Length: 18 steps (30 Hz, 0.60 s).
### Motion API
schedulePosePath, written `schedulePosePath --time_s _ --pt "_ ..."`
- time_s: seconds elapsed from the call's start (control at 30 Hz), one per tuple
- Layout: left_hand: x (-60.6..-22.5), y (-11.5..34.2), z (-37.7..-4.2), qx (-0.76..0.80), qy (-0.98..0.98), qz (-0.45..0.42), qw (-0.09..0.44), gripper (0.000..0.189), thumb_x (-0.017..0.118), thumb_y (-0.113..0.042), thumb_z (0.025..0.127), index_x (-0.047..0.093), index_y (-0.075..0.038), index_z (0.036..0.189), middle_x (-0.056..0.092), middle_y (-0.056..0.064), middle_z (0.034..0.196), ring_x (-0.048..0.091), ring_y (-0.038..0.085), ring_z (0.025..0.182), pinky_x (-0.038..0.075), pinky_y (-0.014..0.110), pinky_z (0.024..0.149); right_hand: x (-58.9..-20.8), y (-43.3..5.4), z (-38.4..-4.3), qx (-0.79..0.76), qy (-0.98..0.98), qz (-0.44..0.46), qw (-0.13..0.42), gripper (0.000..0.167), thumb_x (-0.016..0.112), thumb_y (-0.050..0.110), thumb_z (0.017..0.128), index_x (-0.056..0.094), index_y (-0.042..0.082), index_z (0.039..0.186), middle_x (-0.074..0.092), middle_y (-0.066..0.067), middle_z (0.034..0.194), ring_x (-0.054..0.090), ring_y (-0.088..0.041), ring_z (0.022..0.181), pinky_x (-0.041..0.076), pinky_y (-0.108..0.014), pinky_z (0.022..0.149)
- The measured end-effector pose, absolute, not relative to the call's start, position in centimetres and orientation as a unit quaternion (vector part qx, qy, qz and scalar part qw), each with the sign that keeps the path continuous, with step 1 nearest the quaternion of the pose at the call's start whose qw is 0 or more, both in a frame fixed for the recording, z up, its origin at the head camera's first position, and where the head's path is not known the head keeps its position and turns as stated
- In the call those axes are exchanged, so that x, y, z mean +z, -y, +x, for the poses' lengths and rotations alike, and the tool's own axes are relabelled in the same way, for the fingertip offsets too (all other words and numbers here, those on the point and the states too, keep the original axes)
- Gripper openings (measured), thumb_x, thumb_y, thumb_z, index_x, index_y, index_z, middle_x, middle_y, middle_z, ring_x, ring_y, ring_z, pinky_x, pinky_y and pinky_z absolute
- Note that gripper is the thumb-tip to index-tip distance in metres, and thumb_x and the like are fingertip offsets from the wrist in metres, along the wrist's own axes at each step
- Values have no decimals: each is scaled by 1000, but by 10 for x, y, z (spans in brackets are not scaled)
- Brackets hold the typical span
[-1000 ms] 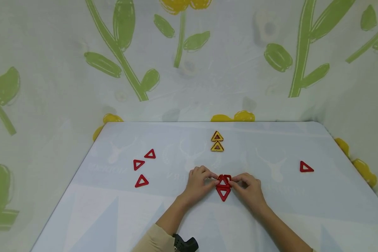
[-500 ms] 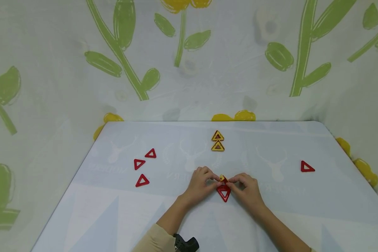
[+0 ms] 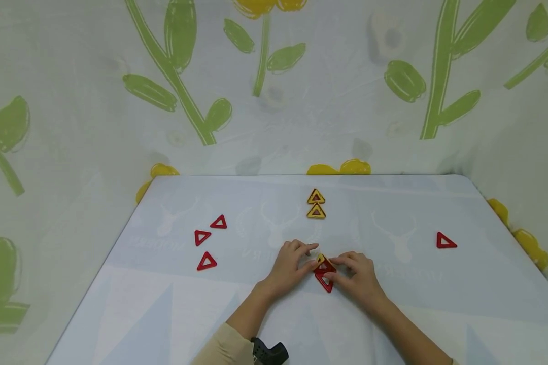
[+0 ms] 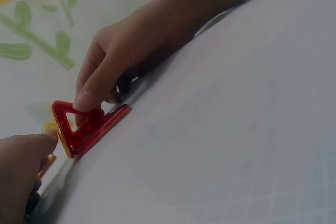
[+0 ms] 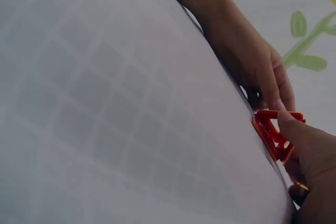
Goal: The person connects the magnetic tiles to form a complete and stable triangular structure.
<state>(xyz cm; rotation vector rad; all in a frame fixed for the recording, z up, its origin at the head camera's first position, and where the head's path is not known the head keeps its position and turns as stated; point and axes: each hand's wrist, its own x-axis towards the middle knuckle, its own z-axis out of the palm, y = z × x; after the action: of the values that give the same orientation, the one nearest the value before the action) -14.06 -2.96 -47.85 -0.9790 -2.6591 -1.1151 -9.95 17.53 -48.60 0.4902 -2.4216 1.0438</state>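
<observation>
My left hand (image 3: pixel 311 257) and right hand (image 3: pixel 337 268) meet near the table's front middle and pinch a raised red triangle tile (image 3: pixel 322 264) with a yellow face from either side. It leans tilted against a flat red triangle (image 3: pixel 326 283) partly under my right thumb. In the left wrist view my right hand (image 4: pixel 89 98) holds the raised tile (image 4: pixel 71 127) by its top edge, while my left hand (image 4: pixel 31 148) touches its yellow side. In the right wrist view both the left hand (image 5: pixel 273 95) and the right hand (image 5: pixel 302 135) grip the tile (image 5: pixel 269 129).
Two yellow triangles with red centres (image 3: pixel 316 204) lie one behind the other, farther back. Three loose red triangles (image 3: pixel 206 261) lie to the left, and one red triangle (image 3: pixel 445 241) lies far right. The pale table (image 3: pixel 392 314) ends at a flowered cloth wall (image 3: pixel 301 101).
The upright red tiles between my hands have folded together; a yellow face now shows. My right hand has slid over the flat triangle. The left index finger has lifted.
</observation>
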Motion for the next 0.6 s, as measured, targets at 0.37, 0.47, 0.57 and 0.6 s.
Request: schedulePosePath --time_s 0.37,0.47,0.57,0.6 --pt "-476 34 -142 -299 887 -351 24 30 59 -30 93 66 -21 121 52 1 106 44 15 96 36 32 85 -477 -180 -99 324 921 196 95 64 88 40 57 66 16 112 58 -1 105 47 -20 93 29 -42 78" --pt "-476 35 -143 -306 884 -353 19 29 60 -31 92 67 -20 118 52 1 105 44 14 95 36 31 84 -476 -182 -99 322 923 198 78 64 88 39 58 66 16 113 56 -1 106 46 -19 93 29 -42 78" --pt "-476 37 -144 -312 878 -362 14 28 61 -31 92 68 -20 116 51 -1 103 43 13 94 36 29 83 -475 -185 -99 338 918 198 61 60 87 35 61 66 16 113 56 -1 107 46 -19 94 30 -42 80" --pt "-475 38 -144 -316 876 -363 8 28 62 -31 91 68 -20 116 51 -1 102 42 12 94 36 29 83 -476 -187 -99 344 916 198 56 58 87 33 62 66 16 113 57 0 107 46 -18 95 30 -42 81"
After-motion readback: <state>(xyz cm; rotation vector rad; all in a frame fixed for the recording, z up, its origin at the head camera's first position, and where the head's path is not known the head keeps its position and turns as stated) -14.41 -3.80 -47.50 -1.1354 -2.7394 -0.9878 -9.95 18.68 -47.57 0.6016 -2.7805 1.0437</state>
